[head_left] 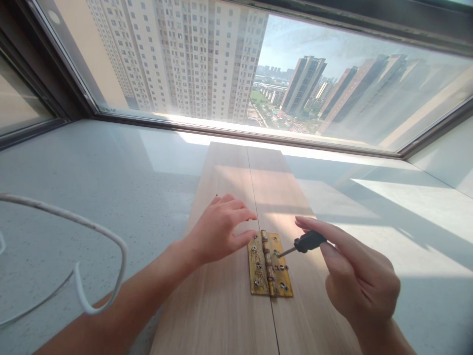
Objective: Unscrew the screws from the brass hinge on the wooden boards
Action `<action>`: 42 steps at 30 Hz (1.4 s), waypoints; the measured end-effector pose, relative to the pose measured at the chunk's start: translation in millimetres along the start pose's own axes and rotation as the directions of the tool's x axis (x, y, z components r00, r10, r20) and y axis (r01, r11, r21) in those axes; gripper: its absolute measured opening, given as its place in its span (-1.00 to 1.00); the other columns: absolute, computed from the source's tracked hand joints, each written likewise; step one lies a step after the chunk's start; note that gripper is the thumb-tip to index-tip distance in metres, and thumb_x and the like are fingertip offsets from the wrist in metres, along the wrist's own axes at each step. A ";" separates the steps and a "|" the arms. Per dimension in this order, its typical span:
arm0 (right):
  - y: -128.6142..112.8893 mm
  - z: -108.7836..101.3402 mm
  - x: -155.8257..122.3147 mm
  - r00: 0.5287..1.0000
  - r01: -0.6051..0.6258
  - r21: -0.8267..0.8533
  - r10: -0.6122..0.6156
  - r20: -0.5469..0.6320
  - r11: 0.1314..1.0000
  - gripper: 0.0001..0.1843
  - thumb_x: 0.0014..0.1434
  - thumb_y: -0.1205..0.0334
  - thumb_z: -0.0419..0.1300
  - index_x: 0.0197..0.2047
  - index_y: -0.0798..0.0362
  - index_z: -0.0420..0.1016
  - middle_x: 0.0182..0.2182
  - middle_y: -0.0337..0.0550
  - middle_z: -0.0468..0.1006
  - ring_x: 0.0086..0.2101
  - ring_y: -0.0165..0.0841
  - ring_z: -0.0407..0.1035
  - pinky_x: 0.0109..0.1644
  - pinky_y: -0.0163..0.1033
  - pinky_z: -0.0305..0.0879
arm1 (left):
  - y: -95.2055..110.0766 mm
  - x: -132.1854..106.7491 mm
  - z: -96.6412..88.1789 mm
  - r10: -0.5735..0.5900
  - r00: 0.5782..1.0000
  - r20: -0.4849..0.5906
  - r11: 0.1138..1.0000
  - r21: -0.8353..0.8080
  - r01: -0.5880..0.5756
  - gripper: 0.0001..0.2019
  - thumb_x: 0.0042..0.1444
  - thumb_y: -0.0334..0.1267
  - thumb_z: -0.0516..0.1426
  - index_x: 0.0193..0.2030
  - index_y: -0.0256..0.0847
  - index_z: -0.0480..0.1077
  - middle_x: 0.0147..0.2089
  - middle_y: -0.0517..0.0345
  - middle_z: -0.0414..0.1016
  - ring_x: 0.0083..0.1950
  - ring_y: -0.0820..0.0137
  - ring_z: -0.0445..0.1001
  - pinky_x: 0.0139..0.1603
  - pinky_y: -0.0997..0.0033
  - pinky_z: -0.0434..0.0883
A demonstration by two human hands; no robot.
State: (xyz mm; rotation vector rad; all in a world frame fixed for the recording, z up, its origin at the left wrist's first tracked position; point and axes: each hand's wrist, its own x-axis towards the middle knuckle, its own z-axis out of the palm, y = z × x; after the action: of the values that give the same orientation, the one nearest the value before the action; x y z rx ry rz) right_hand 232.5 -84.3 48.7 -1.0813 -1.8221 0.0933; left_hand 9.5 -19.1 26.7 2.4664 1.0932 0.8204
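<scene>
A worn brass hinge lies open across the seam between two pale wooden boards. Several screws stand in its holes, some of them tilted. My right hand grips the black handle of a screwdriver, whose tip meets the hinge's right leaf at a screw near the upper middle. On the left board rests my left hand, fingers apart and holding nothing. Its thumb reaches the upper left corner of the hinge; whether it touches the metal I cannot tell.
The boards lie on a pale speckled window sill. A white cable loops at the left, in front of my left forearm. Beyond the boards stands a dark window frame, with tall buildings outside.
</scene>
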 end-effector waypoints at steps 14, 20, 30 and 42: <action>5.7 -0.6 -0.8 0.990 0.077 -0.001 -0.077 -0.115 0.997 -0.52 0.04 0.52 0.24 0.00 -0.10 0.51 -0.21 -0.11 0.54 -0.26 -0.24 0.44 -0.29 -0.09 0.40 | 34.3 20.9 31.4 0.111 0.979 0.169 0.991 -0.093 -0.096 -0.94 0.03 -0.32 0.21 -0.40 -0.15 0.53 -0.39 0.15 0.49 -0.26 0.32 0.37 -0.22 0.27 0.29; 7.6 -3.6 4.1 0.821 -0.242 0.309 0.364 -0.439 0.920 -0.71 0.04 0.32 0.32 -0.12 -0.04 0.57 -0.39 -0.21 0.53 -0.40 -0.31 0.45 -0.31 -0.11 0.43 | 10.7 13.3 -7.1 -0.026 0.998 -0.066 0.990 -0.141 0.016 -0.92 0.09 -0.29 0.18 -0.37 -0.17 0.52 -0.36 0.16 0.50 -0.25 0.35 0.40 -0.21 0.32 0.37; 6.5 5.7 3.6 0.730 -0.458 0.821 0.672 0.128 0.342 -0.81 0.08 0.33 0.05 -0.41 0.02 0.50 -0.50 -0.21 0.38 -0.47 -0.40 0.30 -0.40 -0.25 0.28 | -48.2 -33.8 -9.1 0.006 0.990 -0.144 0.973 0.230 0.028 -0.89 0.11 -0.35 0.11 -0.30 -0.18 0.49 -0.27 0.11 0.48 -0.21 0.31 0.38 -0.15 0.28 0.34; -7.8 14.4 -1.5 0.850 -0.369 0.855 0.505 0.152 0.365 -0.73 0.11 0.33 -0.06 -0.42 -0.03 0.45 -0.51 -0.20 0.26 -0.47 -0.34 0.19 -0.40 -0.19 0.16 | -50.6 -34.3 -4.0 -0.031 0.986 -0.162 0.989 0.136 0.053 -0.88 0.09 -0.34 0.13 -0.25 -0.20 0.49 -0.22 0.08 0.46 -0.16 0.31 0.39 -0.13 0.29 0.35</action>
State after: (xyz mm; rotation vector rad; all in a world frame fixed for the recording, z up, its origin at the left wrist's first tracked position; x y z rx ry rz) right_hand 216.7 -84.7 44.0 -0.7345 -1.0090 1.1374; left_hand -40.3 -11.5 -8.1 2.5163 1.2948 0.9737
